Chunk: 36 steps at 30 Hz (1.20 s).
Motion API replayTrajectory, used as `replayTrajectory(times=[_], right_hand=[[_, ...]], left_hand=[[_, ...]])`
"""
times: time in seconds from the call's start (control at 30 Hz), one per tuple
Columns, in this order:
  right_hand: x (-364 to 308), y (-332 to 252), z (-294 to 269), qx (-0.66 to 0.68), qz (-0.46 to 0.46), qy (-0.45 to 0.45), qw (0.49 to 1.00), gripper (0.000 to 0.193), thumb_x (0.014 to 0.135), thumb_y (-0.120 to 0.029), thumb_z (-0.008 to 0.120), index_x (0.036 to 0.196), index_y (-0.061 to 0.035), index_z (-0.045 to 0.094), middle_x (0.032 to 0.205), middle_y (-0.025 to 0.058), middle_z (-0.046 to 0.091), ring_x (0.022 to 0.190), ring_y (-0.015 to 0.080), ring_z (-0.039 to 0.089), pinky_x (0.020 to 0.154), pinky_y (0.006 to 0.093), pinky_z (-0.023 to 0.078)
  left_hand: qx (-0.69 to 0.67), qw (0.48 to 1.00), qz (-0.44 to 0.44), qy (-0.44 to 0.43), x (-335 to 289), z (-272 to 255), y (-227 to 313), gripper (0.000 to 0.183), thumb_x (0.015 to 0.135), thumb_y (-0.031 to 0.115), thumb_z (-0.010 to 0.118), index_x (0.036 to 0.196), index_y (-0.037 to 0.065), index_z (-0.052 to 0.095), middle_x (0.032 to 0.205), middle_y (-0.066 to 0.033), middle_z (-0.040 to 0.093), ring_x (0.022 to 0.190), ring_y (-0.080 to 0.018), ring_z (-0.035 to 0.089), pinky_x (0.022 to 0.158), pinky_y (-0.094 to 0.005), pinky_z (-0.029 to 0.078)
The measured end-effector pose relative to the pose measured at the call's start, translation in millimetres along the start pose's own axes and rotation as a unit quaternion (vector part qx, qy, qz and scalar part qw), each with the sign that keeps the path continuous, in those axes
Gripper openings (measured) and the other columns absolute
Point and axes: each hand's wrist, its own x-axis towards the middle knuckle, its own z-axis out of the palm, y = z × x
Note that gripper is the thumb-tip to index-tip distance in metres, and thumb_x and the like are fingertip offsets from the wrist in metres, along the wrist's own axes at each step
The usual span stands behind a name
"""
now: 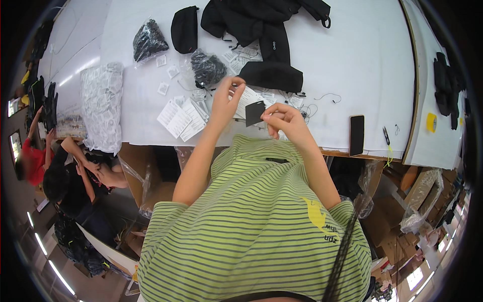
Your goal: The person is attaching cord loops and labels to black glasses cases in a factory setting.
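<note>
My right hand (288,122) pinches the lower right side of a black hang tag (254,114), above the table's near edge. Up and to the left, my left hand (229,100) has its thumb and fingertips drawn together; whatever they grip is too small to make out. A white printed card (245,96) shows between the hands, partly behind the black tag. Just beyond my fingers lies a folded black cloth piece (271,76). An opened clear bag of black cords (207,69) rests beyond my left hand. Printed white sheets (182,119) lie left of my left forearm.
Black garments (246,20), a black pouch (184,29) and another bag of black cords (150,40) lie farther back. A large plastic bag of white pieces (102,100) is left. A phone (356,135) and thread snips (387,137) sit right. Other people (75,176) are at left.
</note>
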Motion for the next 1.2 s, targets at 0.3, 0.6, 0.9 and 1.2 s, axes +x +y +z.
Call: replayTrajectory(times=[0.3,0.6,0.9,1.2], right_hand=[[-22,10,-4,-0.14,-0.035,0.147,0.978,0.011,0.084,-0.014,0.065,0.086,-0.0035,0.063,0.05,-0.0012,0.053,0.044,0.0036,0.044,0.043,0.02,0.033],[-41,5,22,-0.273,-0.1,0.218,0.932,0.009,0.081,-0.012,0.068,0.086,-0.0038,0.068,0.05,-0.003,0.049,0.045,0.001,0.039,0.044,0.0191,0.028],[-54,27,30,-0.362,-0.174,0.185,0.897,0.014,0.076,-0.01,0.07,0.087,-0.0012,0.068,0.059,0.0063,0.059,0.048,0.0087,0.048,0.047,0.0235,0.039],[-65,32,36,-0.334,-0.138,0.186,0.914,0.017,0.077,-0.012,0.07,0.09,-0.0014,0.066,0.063,0.0048,0.061,0.052,0.0129,0.054,0.051,0.0252,0.043]], left_hand=[[0.403,0.885,0.23,-0.037,8,-16,28,0.019,0.071,0.019,0.073,0.078,0.004,0.063,0.094,-0.0073,0.053,0.093,-0.0275,0.046,0.085,-0.0387,0.037],[-0.16,0.958,-0.169,-0.167,-55,3,57,0.023,0.082,0.01,0.064,0.104,0.002,0.068,0.081,0.0001,0.066,0.067,-0.0045,0.051,0.058,-0.0207,0.037],[-0.146,0.973,-0.158,-0.089,-92,10,54,0.021,0.078,0.008,0.072,0.097,0.002,0.07,0.076,0.0011,0.064,0.062,-0.0023,0.047,0.056,-0.0178,0.037],[0.022,0.998,-0.004,-0.052,-104,16,73,0.007,0.08,0.004,0.067,0.086,0.003,0.068,0.088,0.0023,0.057,0.057,-0.002,0.035,0.052,-0.0171,0.029]])
